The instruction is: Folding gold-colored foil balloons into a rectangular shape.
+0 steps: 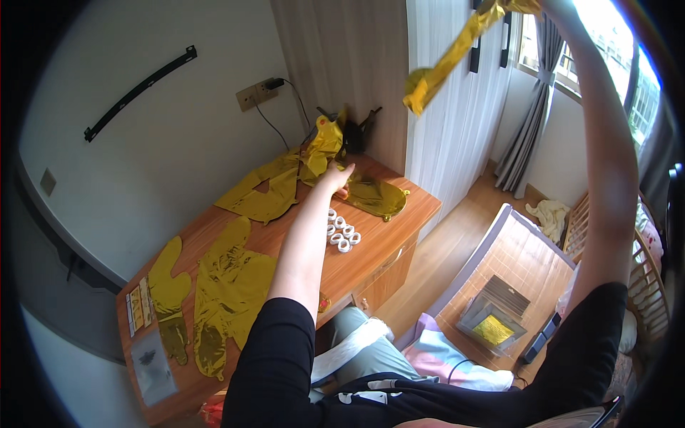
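Gold foil balloon strip [446, 60] hangs high from the raised right hand [553, 6], which grips its top. It could tear. Left hand [337, 177] presses crinkly gold foil [374, 196] on the wooden table [385, 239].

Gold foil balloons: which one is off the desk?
The crumpled gold foil strip hanging from the raised right hand; the other flat gold pieces lie on the wooden desk.

A wooden desk [389, 246] bears white tape rolls [342, 232] — a clear plastic bag [152, 366] near its end.
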`<state>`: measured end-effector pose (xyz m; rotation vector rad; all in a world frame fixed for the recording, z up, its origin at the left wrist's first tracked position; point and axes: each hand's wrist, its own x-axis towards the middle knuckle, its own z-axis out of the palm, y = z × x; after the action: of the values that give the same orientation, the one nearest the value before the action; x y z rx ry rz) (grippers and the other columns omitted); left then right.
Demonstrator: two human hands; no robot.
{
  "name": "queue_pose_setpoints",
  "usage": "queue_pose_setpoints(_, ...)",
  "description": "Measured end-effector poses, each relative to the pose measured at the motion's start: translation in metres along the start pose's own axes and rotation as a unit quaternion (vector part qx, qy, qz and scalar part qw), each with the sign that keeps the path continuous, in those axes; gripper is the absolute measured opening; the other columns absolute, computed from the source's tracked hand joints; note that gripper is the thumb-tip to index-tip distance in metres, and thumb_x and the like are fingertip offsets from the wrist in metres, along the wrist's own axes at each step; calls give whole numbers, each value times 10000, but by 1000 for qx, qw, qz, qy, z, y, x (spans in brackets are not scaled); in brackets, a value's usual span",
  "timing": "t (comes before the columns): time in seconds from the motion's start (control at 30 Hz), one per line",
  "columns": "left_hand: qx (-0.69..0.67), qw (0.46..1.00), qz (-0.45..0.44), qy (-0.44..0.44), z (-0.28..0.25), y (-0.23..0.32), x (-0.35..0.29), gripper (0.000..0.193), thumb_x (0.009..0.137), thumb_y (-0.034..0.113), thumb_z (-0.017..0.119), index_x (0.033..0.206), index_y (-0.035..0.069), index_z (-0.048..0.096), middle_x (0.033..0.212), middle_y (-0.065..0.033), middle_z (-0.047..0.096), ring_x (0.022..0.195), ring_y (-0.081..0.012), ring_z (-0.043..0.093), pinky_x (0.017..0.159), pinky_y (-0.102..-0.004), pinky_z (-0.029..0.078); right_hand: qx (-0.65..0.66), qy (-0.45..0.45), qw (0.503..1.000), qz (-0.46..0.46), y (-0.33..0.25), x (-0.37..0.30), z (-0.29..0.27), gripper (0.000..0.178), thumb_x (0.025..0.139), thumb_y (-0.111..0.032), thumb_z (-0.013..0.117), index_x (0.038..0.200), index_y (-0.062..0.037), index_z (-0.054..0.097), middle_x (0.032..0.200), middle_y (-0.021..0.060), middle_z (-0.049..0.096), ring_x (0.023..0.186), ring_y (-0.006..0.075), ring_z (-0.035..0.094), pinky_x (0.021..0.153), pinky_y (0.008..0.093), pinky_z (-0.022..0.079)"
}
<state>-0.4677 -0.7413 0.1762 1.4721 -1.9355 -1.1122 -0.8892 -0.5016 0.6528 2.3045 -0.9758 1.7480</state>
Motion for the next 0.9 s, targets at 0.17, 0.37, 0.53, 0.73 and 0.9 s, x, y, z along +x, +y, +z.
queue_pose_setpoints(0.17, -59, 996, -70, -17, -30, -39, 13, 844, 996, 433, 653, 1596, 36, 211, 947, -163, 690, 640, -224, 706, 555, -345, 591, -161, -152, 975, -11, -81, -44, 12, 292, 1033, -259, 643, 1223, -45, 700, 1071, 88, 722, 977, 227, 692, 895, 347, 563)
queue_pose_setpoints(0.37, 24, 986, 143, -79, 2, 23, -45, 307, 1017, 334, 628, 973, 38, 698, 818, -43, 699, 662, -119, 637, 633, -286, 532, -487, -110, 864, 58, -175, -151, 86, 157, 949, -159, 706, 1006, -16, 675, 939, 120, 679, 851, 239, 658, 837, 357, 531)
queue_pose_setpoints(0.53, 48, 883, 69, -462, -16, 81, -178, 366, 1005, 415, 629, 1140, 80, 690, 986, -33, 725, 873, -136, 698, 748, -292, 549, -407, -104, 905, 72, -244, -209, 126, 136, 882, -164, 738, 950, -52, 700, 850, 95, 698, 817, 210, 708, 807, 368, 576)
queue_pose_setpoints(0.73, -410, 691, 72, -591, 27, 79, -300, 1056, 849, 906, 391, 1592, 158, 342, 1494, -105, 549, 1345, -242, 570, 1045, -433, 523, -256, -350, 898, -77, -286, -280, 183, 219, 654, -131, 798, 827, -163, 668, 755, -11, 629, 716, 191, 631, 713, 380, 461)
queue_pose_setpoints(0.9, -501, 709, -89, -488, 65, 74, -352, 586, 1083, 488, 429, 1436, 25, 499, 1340, -139, 652, 1202, -255, 658, 1063, -419, 527, -129, -458, 878, -46, -297, -368, 239, 210, 819, -300, 744, 885, -167, 595, 743, -36, 579, 712, 172, 614, 670, 349, 461)
